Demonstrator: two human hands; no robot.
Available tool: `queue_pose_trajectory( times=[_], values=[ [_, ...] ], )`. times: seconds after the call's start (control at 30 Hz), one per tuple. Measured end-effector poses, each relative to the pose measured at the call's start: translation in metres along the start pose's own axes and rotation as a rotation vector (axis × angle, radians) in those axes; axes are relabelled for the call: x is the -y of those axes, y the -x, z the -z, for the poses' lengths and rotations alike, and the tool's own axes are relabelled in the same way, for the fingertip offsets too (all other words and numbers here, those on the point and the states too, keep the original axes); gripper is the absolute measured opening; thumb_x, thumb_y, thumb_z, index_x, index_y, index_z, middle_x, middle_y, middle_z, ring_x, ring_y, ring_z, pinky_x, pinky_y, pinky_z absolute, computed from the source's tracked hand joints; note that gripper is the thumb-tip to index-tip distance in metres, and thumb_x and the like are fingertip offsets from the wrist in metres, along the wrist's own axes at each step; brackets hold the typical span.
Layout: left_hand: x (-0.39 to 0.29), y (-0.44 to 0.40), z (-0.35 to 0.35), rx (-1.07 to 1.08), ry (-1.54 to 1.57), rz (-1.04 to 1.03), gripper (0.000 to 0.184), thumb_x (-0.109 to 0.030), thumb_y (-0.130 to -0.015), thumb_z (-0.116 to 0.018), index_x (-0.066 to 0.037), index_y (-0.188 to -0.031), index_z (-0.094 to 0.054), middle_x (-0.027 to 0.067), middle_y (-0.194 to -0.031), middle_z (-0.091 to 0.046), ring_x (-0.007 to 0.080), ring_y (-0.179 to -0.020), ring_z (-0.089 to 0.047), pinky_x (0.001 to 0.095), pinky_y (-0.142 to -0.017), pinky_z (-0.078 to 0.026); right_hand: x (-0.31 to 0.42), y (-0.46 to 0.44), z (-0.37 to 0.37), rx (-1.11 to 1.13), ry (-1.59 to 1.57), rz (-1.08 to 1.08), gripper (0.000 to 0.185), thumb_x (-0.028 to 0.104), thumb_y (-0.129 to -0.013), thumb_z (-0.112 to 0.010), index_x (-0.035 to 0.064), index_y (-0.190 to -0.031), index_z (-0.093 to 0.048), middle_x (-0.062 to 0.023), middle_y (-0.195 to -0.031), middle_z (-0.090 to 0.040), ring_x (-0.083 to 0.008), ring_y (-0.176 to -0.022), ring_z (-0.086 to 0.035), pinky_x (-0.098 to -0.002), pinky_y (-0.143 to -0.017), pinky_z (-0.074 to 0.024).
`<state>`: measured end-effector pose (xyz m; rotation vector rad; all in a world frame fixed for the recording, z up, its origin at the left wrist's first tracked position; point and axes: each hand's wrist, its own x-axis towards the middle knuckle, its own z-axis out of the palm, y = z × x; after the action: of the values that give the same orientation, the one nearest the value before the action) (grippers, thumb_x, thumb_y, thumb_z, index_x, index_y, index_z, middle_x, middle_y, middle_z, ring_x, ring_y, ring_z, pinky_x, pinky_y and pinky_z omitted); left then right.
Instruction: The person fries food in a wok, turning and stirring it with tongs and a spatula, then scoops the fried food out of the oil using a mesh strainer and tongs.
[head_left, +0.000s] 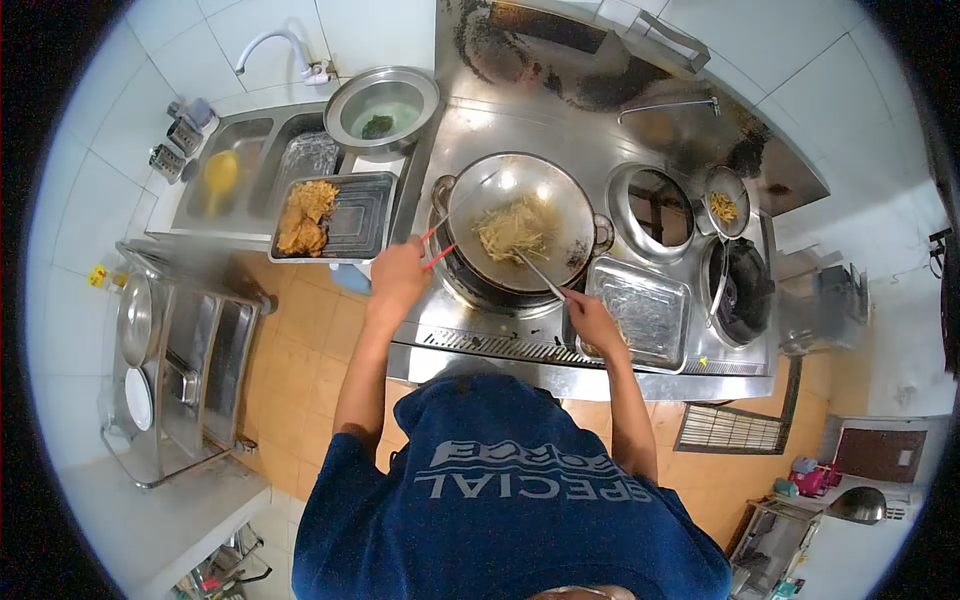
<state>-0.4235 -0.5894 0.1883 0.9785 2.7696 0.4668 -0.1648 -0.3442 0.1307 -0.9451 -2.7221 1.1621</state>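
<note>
A wide metal wok (pixel 480 215) sits over the left burner of the steel stove. Thin pale-yellow strips of food (pixel 512 232) lie in a heap in its middle. My left hand (pixel 400 276) is closed on a pair of chopsticks (pixel 440 257) with red ends, spread apart at the wok's left rim. In my right hand (pixel 596 324) is the handle of a long metal utensil (pixel 540 274). It slants over the front rim into the strips, which hide its head.
A tray with browned fried pieces (pixel 302 225) stands left, beside a metal bowl (pixel 382 75) of liquid and the sinks. To the right are an empty-looking tray (pixel 640 310), a round burner opening (pixel 650 207), a strainer with yellow strips (pixel 724 206) and a dark wok (pixel 742 290).
</note>
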Motion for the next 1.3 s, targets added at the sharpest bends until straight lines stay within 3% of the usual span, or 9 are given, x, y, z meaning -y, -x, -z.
queue_pose_trajectory(
  times=[0.03,0.17,0.3,0.33,0.43,0.47,0.57,1.03,1.3],
  values=[
    [0.005,0.003,-0.001,-0.002,0.072,-0.002,0.029,-0.016,-0.075,-0.076,-0.003,-0.096,-0.061,0.021,-0.083,-0.069,0.0402,-0.083,-0.068,0.0473,-0.074,-0.055,0.0,-0.001,0.0,0.06,-0.156,-0.046,0.034,0.018,-0.099,-0.053,0.006,-0.129,-0.062,-0.0029,-0.065,-0.056,-0.0137,-0.06,-0.05,-0.0305,-0.058,-0.0422],
    [0.011,0.013,0.006,-0.026,0.249,0.067,0.027,-0.02,-0.073,-0.078,-0.003,-0.088,-0.062,0.0194,-0.081,-0.069,0.0379,-0.083,-0.068,0.0465,-0.073,-0.053,-0.007,0.005,0.001,-0.059,-0.262,-0.083,0.035,0.019,-0.101,-0.051,0.0049,-0.132,-0.06,-0.0044,-0.065,-0.054,-0.0106,-0.059,-0.046,-0.03,-0.056,-0.0403],
    [0.017,0.013,0.005,0.015,0.288,0.071,0.026,-0.019,-0.073,-0.078,-0.003,-0.088,-0.065,0.0203,-0.078,-0.068,0.0373,-0.083,-0.068,0.0466,-0.073,-0.053,-0.014,0.009,0.012,-0.257,-0.087,0.081,0.037,0.021,-0.101,-0.049,0.0079,-0.135,-0.057,-0.0208,-0.079,-0.067,-0.0255,-0.062,-0.062,-0.0374,-0.062,-0.0487],
    [0.017,0.011,0.002,0.014,0.227,0.038,0.026,-0.02,-0.073,-0.078,-0.003,-0.088,-0.067,0.02,-0.079,-0.068,0.0377,-0.083,-0.068,0.0465,-0.073,-0.053,0.008,0.016,0.024,-0.283,-0.038,0.063,0.036,0.019,-0.1,-0.049,0.0096,-0.133,-0.058,-0.0286,-0.087,-0.065,-0.0389,-0.067,-0.066,-0.0431,-0.064,-0.0497],
    [0.006,0.005,0.008,0.045,0.075,-0.004,0.025,-0.021,-0.073,-0.078,-0.003,-0.089,-0.069,0.019,-0.082,-0.069,0.0382,-0.084,-0.068,0.0461,-0.074,-0.054,0.017,0.018,0.038,-0.316,0.056,-0.039,0.035,0.015,-0.097,-0.053,0.0104,-0.131,-0.061,-0.0222,-0.073,-0.061,-0.0291,-0.061,-0.059,-0.0387,-0.064,-0.048],
    [0.002,0.001,0.015,0.071,-0.018,-0.015,0.025,-0.021,-0.073,-0.078,-0.004,-0.089,-0.07,0.0183,-0.085,-0.07,0.0384,-0.085,-0.068,0.0459,-0.076,-0.055,0.021,0.019,0.044,-0.277,0.106,-0.116,0.036,0.014,-0.097,-0.052,0.012,-0.131,-0.061,-0.0273,-0.085,-0.065,-0.0401,-0.073,-0.064,-0.0436,-0.07,-0.0497],
    [0.0,-0.018,0.029,0.09,-0.121,-0.044,0.025,-0.023,-0.072,-0.079,-0.004,-0.087,-0.071,0.0168,-0.091,-0.071,0.0371,-0.088,-0.069,0.0445,-0.078,-0.056,0.006,0.018,0.052,-0.335,0.11,-0.012,0.036,0.015,-0.097,-0.051,0.0109,-0.131,-0.06,-0.0309,-0.081,-0.061,-0.045,-0.075,-0.064,-0.049,-0.068,-0.0487],
    [-0.073,-0.131,0.005,0.301,-0.442,-0.347,0.031,-0.031,-0.075,-0.077,-0.008,-0.095,-0.076,0.0142,-0.098,-0.073,0.0305,-0.095,-0.071,0.0398,-0.08,-0.057,0.012,0.026,0.06,-0.322,0.182,-0.161,0.034,0.017,-0.095,-0.054,0.0162,-0.128,-0.063,-0.0293,-0.08,-0.063,-0.0454,-0.074,-0.064,-0.0521,-0.067,-0.0485],
    [-0.053,-0.127,0.016,0.262,-0.39,-0.322,0.03,-0.024,-0.069,-0.078,-0.003,-0.09,-0.075,0.0193,-0.097,-0.072,0.0341,-0.093,-0.07,0.043,-0.079,-0.057,-0.004,0.033,0.054,-0.372,0.096,-0.124,0.035,0.016,-0.096,-0.054,0.0096,-0.129,-0.062,-0.0287,-0.095,-0.066,-0.0392,-0.073,-0.065,-0.0414,-0.07,-0.0495]
  ],
)
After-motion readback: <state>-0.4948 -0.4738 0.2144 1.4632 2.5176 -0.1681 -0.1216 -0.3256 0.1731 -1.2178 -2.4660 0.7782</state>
